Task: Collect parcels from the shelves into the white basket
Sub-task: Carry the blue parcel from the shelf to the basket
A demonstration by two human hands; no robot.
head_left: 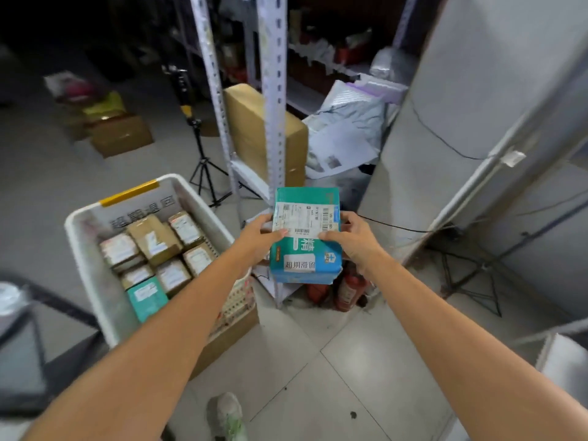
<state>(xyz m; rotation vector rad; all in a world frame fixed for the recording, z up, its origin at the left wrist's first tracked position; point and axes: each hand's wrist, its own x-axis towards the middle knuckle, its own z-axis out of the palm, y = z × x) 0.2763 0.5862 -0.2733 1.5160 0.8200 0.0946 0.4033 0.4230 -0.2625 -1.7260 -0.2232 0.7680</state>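
Observation:
A teal parcel (306, 249) with a white shipping label hangs in the air in front of me, above the floor by the shelf post. My left hand (259, 235) grips its left edge, thumb on the label. My right hand (356, 240) grips its right edge. To the left stands the white basket (92, 275), with several brown boxes and one teal box (148, 297) packed inside. It rests on a cardboard box.
Grey metal shelf posts (273, 90) rise just behind the parcel, with a large brown carton (251, 132) and grey mailer bags (353, 122) on the shelves. A black tripod (203, 160) stands behind the basket. Red fire extinguishers (348, 292) lie under the shelf. A cable and another stand are at right.

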